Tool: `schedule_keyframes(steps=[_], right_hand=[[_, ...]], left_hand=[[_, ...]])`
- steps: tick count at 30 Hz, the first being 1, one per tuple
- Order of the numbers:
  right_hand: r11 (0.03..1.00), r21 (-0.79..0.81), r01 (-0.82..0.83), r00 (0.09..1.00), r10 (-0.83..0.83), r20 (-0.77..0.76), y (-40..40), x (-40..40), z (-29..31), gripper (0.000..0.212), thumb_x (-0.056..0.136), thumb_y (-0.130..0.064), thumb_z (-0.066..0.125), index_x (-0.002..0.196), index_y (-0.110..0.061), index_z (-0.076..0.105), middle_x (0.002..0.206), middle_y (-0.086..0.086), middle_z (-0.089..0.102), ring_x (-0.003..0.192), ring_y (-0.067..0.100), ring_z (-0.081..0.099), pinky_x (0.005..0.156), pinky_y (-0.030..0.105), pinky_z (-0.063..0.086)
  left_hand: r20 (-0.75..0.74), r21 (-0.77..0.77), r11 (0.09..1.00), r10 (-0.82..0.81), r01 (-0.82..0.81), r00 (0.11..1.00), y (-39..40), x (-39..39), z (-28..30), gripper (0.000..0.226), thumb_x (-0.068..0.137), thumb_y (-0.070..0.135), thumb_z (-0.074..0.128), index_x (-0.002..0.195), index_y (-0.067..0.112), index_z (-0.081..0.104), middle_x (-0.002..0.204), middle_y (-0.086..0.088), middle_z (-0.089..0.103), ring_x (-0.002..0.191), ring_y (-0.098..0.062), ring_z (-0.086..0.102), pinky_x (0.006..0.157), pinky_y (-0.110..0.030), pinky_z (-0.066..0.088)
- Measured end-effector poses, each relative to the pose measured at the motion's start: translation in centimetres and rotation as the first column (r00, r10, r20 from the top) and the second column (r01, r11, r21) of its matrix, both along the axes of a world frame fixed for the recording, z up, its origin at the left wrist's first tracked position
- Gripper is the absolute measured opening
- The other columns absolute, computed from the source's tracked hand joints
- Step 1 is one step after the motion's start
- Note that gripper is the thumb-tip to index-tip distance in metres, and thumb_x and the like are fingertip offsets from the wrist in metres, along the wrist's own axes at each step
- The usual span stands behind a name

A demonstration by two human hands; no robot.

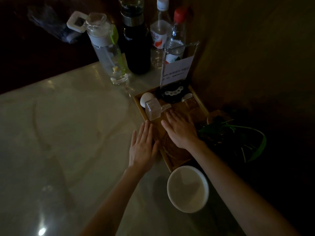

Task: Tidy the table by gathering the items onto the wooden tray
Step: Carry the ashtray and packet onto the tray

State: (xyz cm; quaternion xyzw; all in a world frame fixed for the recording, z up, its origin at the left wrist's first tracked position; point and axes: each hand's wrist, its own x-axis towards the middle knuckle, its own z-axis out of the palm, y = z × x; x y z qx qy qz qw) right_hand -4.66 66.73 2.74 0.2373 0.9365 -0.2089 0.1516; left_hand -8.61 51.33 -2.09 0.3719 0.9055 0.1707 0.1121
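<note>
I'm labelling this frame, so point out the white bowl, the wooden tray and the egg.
white bowl (187, 189): head view, on its inner bottom.
wooden tray (166, 158): head view, on its near left rim.
egg (146, 98): head view, on the middle of its shell.

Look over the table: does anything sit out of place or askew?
The white bowl sits on the table, just off the tray's near end. A clear box on the tray is tilted. Nothing looks spilled.
</note>
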Motion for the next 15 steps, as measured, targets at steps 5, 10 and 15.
schedule_keyframes(steps=[5, 10, 15], right_hand=[[1.0, 0.008, -0.007, 1.0, 0.007, 0.024, 0.2, -0.7, 0.1, 0.058, 0.096, -0.048, 0.01, 0.147, -0.021, 0.012, 0.158, -0.001, 0.007, 0.145, 0.015, 0.002, 0.118, 0.045, -0.005], [1.0, -0.002, 0.0, 1.0, 0.0, 0.019, 0.2, -1.0, 0.2, 0.056, 0.097, -0.045, 0.013, 0.146, -0.02, 0.014, 0.158, 0.0, 0.009, 0.145, 0.018, 0.004, 0.119, 0.043, 0.001], [1.0, -0.015, 0.01, 1.0, -0.011, -0.018, -0.1, -0.6, 0.9, 0.053, 0.098, -0.042, 0.019, 0.146, -0.019, 0.018, 0.158, 0.0, 0.011, 0.145, 0.019, 0.003, 0.117, 0.045, 0.006]], left_hand=[[-0.001, -0.002, 1.0, 0.009, -0.009, 1.0, 0.1, 0.2, 0.1, 0.064, 0.088, 0.045, 0.011, 0.143, 0.014, 0.003, 0.148, 0.002, -0.006, 0.138, -0.012, -0.008, 0.112, -0.034, -0.006], [-0.047, -0.014, 1.0, 0.011, -0.011, 0.999, 0.2, 0.2, 0.3, 0.063, 0.088, 0.044, 0.013, 0.143, 0.012, 0.011, 0.147, 0.0, -0.002, 0.138, -0.015, -0.004, 0.112, -0.037, -0.002], [-0.008, -0.111, 0.993, -0.032, 0.031, 0.999, 0.2, 0.0, 1.3, 0.066, 0.086, 0.048, 0.0, 0.144, 0.014, 0.001, 0.151, -0.002, -0.008, 0.135, -0.012, -0.015, 0.112, -0.035, -0.008]])
